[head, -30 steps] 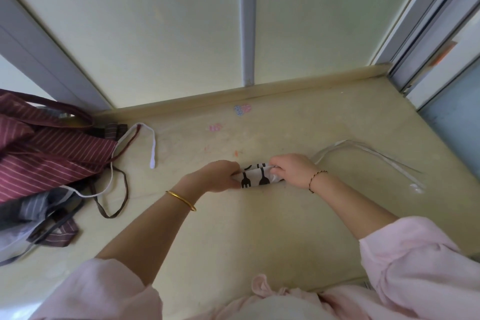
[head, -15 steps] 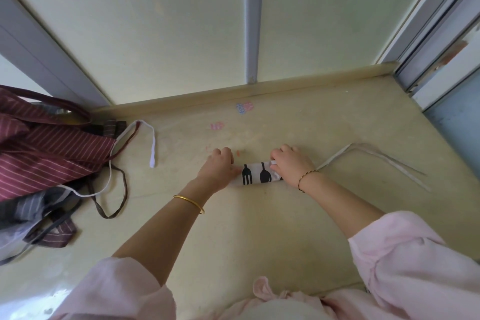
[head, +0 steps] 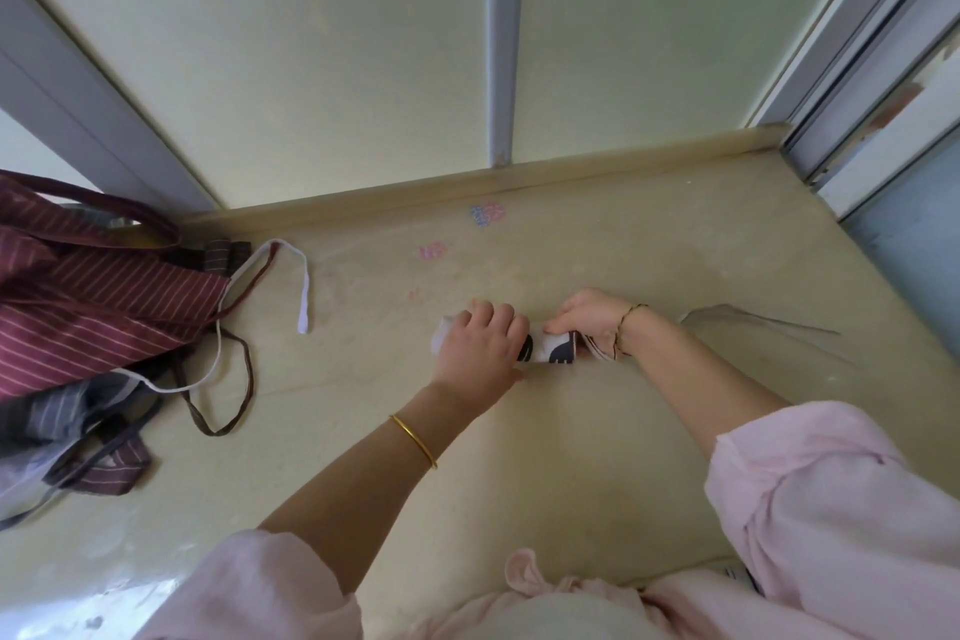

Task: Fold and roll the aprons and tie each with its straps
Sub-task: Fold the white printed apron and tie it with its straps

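On surface (head: 571,473), left hand (head: 480,343) and right hand (head: 587,322) gripping rolled apron (head: 558,352), striped aprons (head: 93,307) heaped left

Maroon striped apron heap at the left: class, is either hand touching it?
No, left hand and right hand both hold the white printed apron roll, away from the maroon heap.

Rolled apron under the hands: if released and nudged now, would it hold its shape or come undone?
Probably soft and light: the rolled apron is thin cloth gripped by the left hand. Likely to loosen if released, since its straps trail untied to the right. It could roll on the smooth surface.
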A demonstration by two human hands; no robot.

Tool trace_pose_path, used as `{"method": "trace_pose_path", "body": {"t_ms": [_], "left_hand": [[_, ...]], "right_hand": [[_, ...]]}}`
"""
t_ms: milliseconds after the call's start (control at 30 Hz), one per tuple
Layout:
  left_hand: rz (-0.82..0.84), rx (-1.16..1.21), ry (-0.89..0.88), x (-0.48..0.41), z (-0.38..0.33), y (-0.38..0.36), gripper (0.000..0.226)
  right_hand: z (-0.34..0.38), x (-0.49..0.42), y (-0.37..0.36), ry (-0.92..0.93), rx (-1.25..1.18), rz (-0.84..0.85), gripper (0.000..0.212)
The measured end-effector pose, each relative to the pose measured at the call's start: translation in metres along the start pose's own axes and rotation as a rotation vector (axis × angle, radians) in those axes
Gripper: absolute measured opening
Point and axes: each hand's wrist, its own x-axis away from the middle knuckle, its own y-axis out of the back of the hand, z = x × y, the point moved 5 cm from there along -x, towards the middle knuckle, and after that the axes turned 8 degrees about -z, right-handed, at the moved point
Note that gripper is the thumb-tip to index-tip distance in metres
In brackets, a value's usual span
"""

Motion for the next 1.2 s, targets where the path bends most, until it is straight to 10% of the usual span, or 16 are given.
{"method": "trace_pose_path", "body": {"t_ms": [233,400,600,1200], "left_hand": [[-0.235,0.064,-0.036,-0.013,0.0,0.028,0.021],[-0.142,0.36,0.249,-0.013,0.009,0.038,0.016],[-0.03,0.997,0.668,-0.012,0.007,0.045,0.017],[-0.175,1.476,1.073,-0.005,-0.02,0.091,0.006]], "right_hand": [[0.01,0.02,0.018,-0.029,-0.268,-0.074,0.027],[0.034,0.059,0.063,0.363,0.047,-0.767,0.011],[0.036,0.099,0.054,0.576,0.092,-0.973,0.016],[0.033,0.061,0.054,0.438,-0.401,-0.173,0.011]]}}
